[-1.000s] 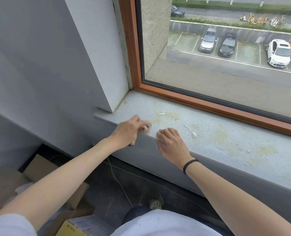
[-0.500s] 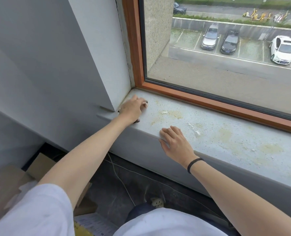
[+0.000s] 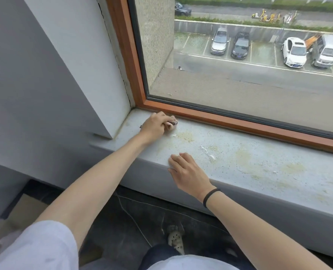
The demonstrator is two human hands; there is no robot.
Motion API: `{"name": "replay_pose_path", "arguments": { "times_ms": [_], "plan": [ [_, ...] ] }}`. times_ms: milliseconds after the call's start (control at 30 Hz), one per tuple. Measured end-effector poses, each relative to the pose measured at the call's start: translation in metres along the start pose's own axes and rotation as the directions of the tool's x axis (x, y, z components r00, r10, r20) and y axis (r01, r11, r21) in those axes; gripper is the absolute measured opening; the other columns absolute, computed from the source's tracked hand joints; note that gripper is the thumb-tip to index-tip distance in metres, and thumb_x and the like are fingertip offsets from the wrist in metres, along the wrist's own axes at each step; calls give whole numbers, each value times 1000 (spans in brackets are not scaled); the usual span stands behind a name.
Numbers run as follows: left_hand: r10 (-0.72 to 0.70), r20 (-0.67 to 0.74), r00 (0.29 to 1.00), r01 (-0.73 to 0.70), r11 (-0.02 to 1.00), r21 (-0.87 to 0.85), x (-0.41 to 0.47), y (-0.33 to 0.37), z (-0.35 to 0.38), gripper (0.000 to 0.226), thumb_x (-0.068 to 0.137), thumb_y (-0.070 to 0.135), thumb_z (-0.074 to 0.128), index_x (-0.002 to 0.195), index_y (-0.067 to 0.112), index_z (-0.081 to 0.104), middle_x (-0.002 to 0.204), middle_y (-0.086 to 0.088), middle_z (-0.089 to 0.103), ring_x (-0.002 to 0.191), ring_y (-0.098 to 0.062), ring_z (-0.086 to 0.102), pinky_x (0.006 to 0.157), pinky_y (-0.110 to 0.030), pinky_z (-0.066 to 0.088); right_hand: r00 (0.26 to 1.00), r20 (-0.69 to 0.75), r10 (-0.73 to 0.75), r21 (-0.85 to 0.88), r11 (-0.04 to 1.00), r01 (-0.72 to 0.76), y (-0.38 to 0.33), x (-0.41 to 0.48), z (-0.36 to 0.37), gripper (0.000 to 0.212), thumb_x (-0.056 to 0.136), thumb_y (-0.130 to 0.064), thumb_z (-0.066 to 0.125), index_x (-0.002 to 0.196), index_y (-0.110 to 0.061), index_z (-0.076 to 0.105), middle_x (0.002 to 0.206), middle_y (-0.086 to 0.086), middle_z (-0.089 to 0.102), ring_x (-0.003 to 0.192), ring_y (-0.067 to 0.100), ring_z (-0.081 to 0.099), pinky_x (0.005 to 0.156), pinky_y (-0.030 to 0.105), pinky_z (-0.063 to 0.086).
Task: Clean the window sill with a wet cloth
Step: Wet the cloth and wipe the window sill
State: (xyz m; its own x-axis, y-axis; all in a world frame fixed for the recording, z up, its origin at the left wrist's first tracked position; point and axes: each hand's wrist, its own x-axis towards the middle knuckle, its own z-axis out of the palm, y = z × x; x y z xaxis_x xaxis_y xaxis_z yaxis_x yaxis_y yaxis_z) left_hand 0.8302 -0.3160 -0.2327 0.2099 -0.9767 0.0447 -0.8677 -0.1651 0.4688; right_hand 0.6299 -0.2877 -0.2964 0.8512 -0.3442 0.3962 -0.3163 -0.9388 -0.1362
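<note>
Grey window sill point(image 3: 278, 178) speckled; yellowish stains point(image 3: 185, 136); white crumbs point(image 3: 210, 155).

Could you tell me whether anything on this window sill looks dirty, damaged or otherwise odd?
Yes. The window sill is blotched with yellowish stains and dark specks, with white crumbs near the right hand. A dark crack runs down the joint between wall and window frame, above the left hand gripping the cloth.

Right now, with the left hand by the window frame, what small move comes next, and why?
Probably sweep the left hand and its cloth rightward over the yellowish stain beside it: the sill there looks dirty, and the right hand rests clear at the front edge.
</note>
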Motion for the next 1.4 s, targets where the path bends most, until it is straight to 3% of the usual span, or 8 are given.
{"name": "replay_pose_path", "arguments": {
  "times_ms": [200, 400, 567, 800, 933, 1067, 1200, 1400],
  "plan": [
    [-169, -257, 951, 166, 986, -34, 21, -17, -18, 30, 91, 4, 45, 108, 13, 68, 107, -5, 62, 103, -25, 47, 81, -43, 45, 999, -43, 19, 8, 1000, -19, -5, 1, 1, 20, 96, -16, 46, 100, -4, 62, 103, 7, 60, 86, 27, 53, 84, 37, 47],
    [109, 162, 981, -91, 989, -115, -1, 5, -8, 42, 86, -6, 41, 111, 17, 66, 102, 2, 56, 101, -20, 49, 85, -32, 41, 998, -62, 26, 27, 999, -25, -15, 6, -2, 18, 94, -14, 48, 99, -4, 63, 103, 8, 61, 84, 28, 54, 81, 37, 48],
    [-7, -91, 996, -6, 990, -143, 9, -10, -28, 27, 90, 1, 47, 103, 11, 69, 103, -5, 63, 100, -25, 49, 85, -36, 40, 997, -71, 31, 21, 999, -30, -22, 9, -2, 19, 93, -14, 49, 99, -4, 63, 102, 8, 62, 85, 27, 54, 80, 36, 48],
    [214, 231, 949, -175, 968, -181, -28, 11, -9, 33, 86, -9, 48, 102, 10, 70, 99, -5, 64, 89, -13, 56, 78, -23, 45, 996, -74, 44, 44, 998, -40, -25, 8, -3, 19, 92, -15, 49, 98, -3, 63, 102, 9, 62, 82, 28, 54, 79, 37, 48],
    [28, -20, 999, -33, 919, -392, -21, -5, -34, 18, 92, 7, 51, 93, 13, 68, 93, -5, 64, 78, -18, 59, 65, -31, 45, 996, -84, 34, 29, 999, -32, -27, 8, -6, 20, 93, -15, 48, 97, -4, 64, 100, 8, 62, 84, 27, 56, 83, 35, 47],
    [-61, 29, 998, 61, 998, -31, -21, -16, -22, 39, 90, -2, 40, 109, 19, 66, 106, -3, 59, 104, -24, 45, 88, -41, 41, 994, -101, 45, -22, 999, -48, -34, 9, -9, 15, 89, -12, 54, 98, -6, 65, 97, 6, 63, 81, 23, 57, 96, 32, 40],
    [142, 213, 967, -125, 988, -91, -59, 6, -14, 38, 89, -5, 43, 110, 14, 67, 105, -1, 58, 104, -21, 50, 88, -39, 42, 995, -86, 43, -51, 998, -47, -39, -12, -22, 36, 70, 2, 67, 106, -2, 64, 106, 10, 62, 92, 24, 52, 87, 32, 38],
    [-90, -66, 994, 65, 947, -314, -49, 1, -34, 25, 89, 4, 53, 90, 22, 71, 91, -1, 59, 90, -24, 60, 79, -39, 49, 993, -55, 109, -114, 987, -115, -32, -36, -44, 54, 57, 6, 74, 109, -1, 64, 109, 9, 62, 97, 23, 50, 89, 33, 35]
  ]
}}
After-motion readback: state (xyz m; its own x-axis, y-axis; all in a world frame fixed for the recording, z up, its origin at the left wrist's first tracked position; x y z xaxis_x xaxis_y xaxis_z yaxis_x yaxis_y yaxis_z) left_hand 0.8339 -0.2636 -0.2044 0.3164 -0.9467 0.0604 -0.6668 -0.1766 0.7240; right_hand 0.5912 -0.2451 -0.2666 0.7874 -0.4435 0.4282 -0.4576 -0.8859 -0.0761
